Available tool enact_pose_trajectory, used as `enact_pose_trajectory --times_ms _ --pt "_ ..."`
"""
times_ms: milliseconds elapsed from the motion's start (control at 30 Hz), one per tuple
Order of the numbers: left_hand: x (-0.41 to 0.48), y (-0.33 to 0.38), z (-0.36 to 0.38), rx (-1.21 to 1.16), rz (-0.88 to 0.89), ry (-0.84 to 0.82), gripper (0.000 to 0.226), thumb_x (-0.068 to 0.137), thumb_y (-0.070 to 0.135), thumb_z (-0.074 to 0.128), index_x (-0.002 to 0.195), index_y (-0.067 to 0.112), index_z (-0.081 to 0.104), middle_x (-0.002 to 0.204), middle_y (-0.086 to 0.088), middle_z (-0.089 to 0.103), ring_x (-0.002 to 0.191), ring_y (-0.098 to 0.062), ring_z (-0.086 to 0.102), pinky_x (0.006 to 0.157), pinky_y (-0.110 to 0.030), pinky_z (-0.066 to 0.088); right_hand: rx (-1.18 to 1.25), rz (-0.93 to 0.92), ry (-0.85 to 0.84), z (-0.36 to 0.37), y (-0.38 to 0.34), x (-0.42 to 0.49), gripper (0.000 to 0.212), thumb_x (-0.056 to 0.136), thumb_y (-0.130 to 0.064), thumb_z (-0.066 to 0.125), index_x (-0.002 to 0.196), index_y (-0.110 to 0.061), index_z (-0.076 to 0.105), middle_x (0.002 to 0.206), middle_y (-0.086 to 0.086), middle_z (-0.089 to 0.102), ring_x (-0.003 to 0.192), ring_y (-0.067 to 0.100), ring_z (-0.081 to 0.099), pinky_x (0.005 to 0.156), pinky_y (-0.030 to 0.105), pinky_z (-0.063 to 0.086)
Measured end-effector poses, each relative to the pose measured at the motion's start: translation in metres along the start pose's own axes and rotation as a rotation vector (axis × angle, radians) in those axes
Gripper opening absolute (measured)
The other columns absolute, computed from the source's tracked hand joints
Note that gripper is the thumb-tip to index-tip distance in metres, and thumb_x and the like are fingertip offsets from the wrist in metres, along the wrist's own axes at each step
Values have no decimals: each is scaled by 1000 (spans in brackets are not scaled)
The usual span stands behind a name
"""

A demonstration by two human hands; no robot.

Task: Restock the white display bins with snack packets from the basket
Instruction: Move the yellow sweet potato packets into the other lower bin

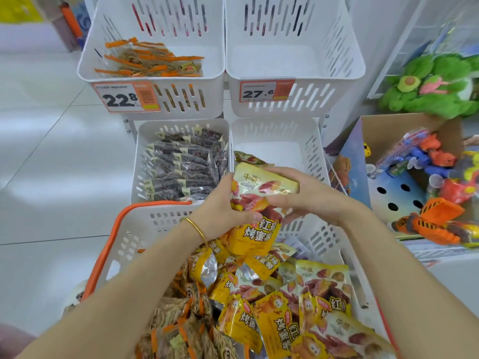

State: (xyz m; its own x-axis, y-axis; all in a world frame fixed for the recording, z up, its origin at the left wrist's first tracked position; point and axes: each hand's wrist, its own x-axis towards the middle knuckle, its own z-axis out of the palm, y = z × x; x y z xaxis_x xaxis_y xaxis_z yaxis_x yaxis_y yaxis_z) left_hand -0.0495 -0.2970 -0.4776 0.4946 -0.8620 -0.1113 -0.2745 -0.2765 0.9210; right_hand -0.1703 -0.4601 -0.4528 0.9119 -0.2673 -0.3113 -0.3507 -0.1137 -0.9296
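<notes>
Hovering above the basket's (155,224) far rim, short of the white bin (274,121) beyond it, we clamp left hand (223,206) and right hand (303,193) together on stacked yellow packets (259,193), whose lower ones may slip back down.

Pretty clearly a shop, some snack/variety store kind of place. The white display bins (155,78) sit in tiers with printed tags clipped on the front: a 22.8 price tag (126,97) with a QR code and a 27.6 price tag (265,92). Each stocked bin holds loads of the same packet. There's also a shopping basket (145,224) with an orange handle, heaped with yellow snack packets (324,288). Off to the right are a cardboard box (388,195) of plastic toys and some plush toys (427,86).
</notes>
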Motion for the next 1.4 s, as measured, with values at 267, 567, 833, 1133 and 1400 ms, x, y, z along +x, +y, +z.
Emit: enact_pose_trajectory --times_ms 267,567,833,1133,1400 --pt "97 15 -5 185 161 113 85 76 20 76 142 21 24 140 0 36 125 -7 41 98 -14 35 -177 -282 557 -52 -8 40 23 80 -3 72 86 -20 57 81 1 63 71 12 65 67 30 58" --pt "133 -64 -9 576 27 117 72 90 32 59 147 15 19 157 -5 8 144 -17 5 114 -25 5 -828 -292 760 -80 50 144 23 83 -4 64 106 -2 60 108 14 61 100 33 55 81 44 45" --pt "156 -80 -8 655 -6 113 69 90 42 53 147 22 20 157 5 2 144 -15 0 117 -42 11 -439 -198 466 -58 57 240 27 86 1 60 110 -7 52 96 1 58 87 16 53 63 13 37" --pt "156 -79 -3 594 13 162 64 89 35 57 144 17 29 153 2 12 141 -14 8 113 -30 12 -283 -19 414 -82 63 243 47 93 -15 58 137 -15 42 117 5 56 102 20 54 87 32 47" --pt "151 -80 -3 608 45 171 62 88 32 58 142 15 32 150 2 18 139 -16 15 112 -30 15 -252 -28 380 -55 68 244 47 95 -12 53 138 -10 32 123 11 55 110 27 54 87 35 48"
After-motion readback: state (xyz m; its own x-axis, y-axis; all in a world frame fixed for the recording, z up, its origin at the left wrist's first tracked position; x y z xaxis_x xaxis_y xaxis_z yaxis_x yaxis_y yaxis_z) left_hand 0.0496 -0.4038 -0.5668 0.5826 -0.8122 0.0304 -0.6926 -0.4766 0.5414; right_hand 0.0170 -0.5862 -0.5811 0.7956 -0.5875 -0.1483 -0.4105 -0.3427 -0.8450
